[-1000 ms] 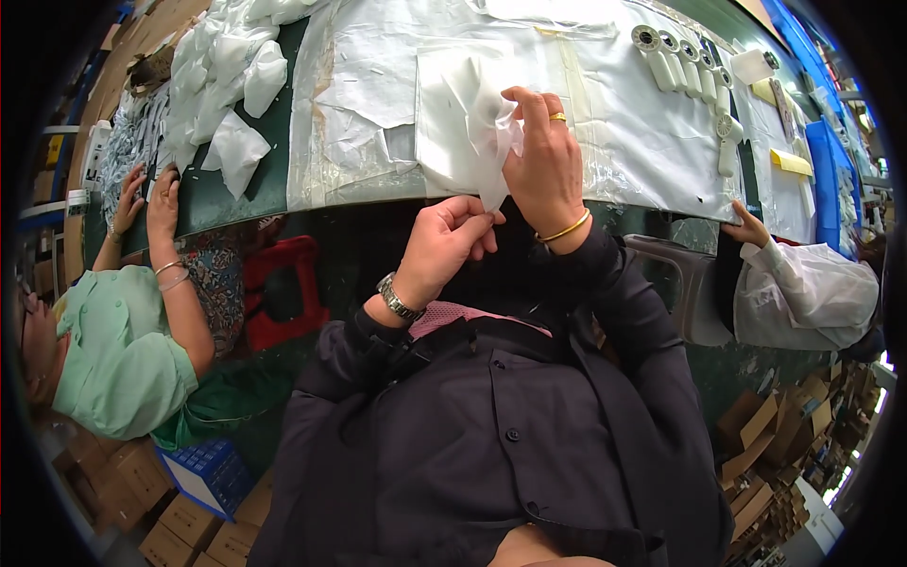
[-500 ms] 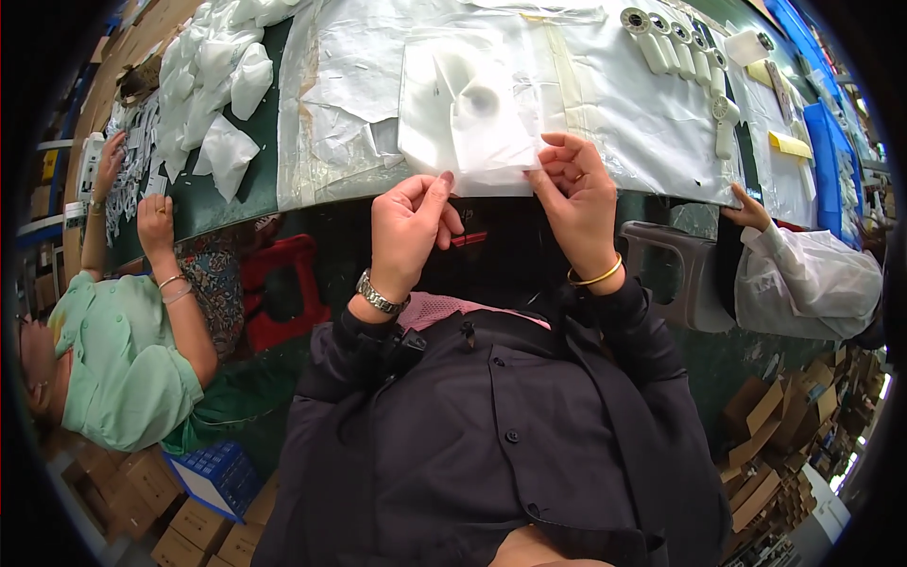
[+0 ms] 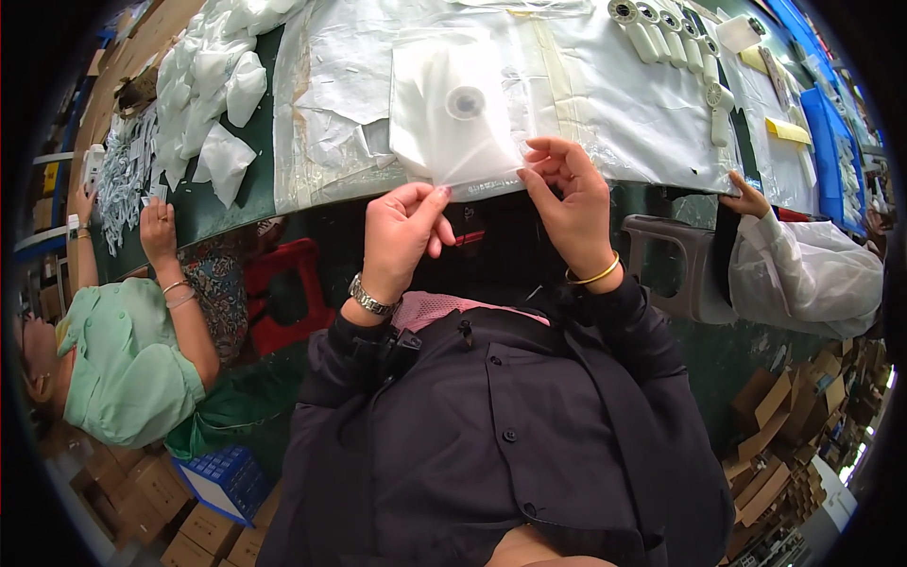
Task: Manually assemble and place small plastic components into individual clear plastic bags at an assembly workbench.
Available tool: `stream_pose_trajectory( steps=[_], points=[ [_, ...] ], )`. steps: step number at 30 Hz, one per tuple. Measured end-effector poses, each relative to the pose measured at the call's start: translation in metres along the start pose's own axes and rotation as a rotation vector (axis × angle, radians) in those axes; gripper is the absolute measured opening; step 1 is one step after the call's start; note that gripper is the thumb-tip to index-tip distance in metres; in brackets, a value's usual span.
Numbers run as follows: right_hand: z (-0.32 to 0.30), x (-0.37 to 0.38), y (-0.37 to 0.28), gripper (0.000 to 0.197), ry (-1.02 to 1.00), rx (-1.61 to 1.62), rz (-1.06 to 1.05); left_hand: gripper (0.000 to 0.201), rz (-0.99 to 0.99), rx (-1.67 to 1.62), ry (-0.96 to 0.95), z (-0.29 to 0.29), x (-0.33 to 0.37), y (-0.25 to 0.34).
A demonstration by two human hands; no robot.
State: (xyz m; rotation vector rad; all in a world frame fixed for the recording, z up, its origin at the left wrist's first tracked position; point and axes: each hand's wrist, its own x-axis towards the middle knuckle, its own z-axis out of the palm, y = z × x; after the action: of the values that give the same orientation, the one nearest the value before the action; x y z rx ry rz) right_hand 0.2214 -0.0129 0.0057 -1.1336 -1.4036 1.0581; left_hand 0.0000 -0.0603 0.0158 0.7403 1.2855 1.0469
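Observation:
A translucent plastic bag point(image 3: 477, 156) lies at the table's near edge with a white device inside. The device's round grey head point(image 3: 465, 103) shows through the film; the rest of it is blurred by the plastic. At the bag's near left corner, my left hand point(image 3: 402, 227) is closed, pinching the edge between thumb and fingers. My right hand point(image 3: 570, 203) pinches the near right corner, its other fingers curled. Between both hands the near edge is stretched fairly straight. Under the bag is a whitish sheet or stack of bags point(image 3: 408, 118).
White handheld devices with round grey heads point(image 3: 666, 42) stand in a row at the far right. White pouches point(image 3: 225, 161) heap at left beside a co-worker's hands point(image 3: 159, 227). Another person's hand point(image 3: 746, 196) touches the table edge at right. Stools point(image 3: 288, 293) flank me.
The bag's near edge has been drawn out straighter and slightly toward me. The round head inside now shows more clearly through the film. Both hands keep their pinch.

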Motion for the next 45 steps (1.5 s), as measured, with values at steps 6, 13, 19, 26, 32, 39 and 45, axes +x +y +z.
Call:
stream_pose_trajectory(
  steps=[6, 13, 19, 26, 32, 39, 45],
  points=[
    [-0.018, -0.024, 0.000, 0.023, 0.012, -0.048, 0.029, 0.022, -0.053, 0.092, -0.081, -0.008, -0.006, 0.003],
    [-0.017, -0.024, -0.029, 0.020, -0.121, -0.391, -0.340, 0.028, -0.097, -0.019, -0.066, -0.012, -0.004, 0.008],
    [0.015, -0.008, -0.032, 0.018, -0.287, -0.423, -0.501, 0.030, -0.017, -0.025, -0.096, -0.003, -0.001, 0.003],
    [0.024, -0.003, -0.027, 0.017, -0.345, -0.443, -0.458, 0.030, 0.009, -0.033, -0.087, -0.004, -0.003, 0.001],
    [0.027, 0.003, -0.027, 0.016, -0.342, -0.449, -0.459, 0.034, 0.031, -0.047, -0.078, -0.004, -0.003, 0.002],
    [0.030, 0.006, -0.026, 0.016, -0.400, -0.445, -0.456, 0.035, 0.045, 0.018, -0.048, -0.002, -0.002, 0.002],
    [0.031, 0.010, -0.028, 0.017, -0.432, -0.536, -0.517, 0.033, 0.052, 0.089, -0.045, 0.001, -0.001, 0.005]
  ],
)
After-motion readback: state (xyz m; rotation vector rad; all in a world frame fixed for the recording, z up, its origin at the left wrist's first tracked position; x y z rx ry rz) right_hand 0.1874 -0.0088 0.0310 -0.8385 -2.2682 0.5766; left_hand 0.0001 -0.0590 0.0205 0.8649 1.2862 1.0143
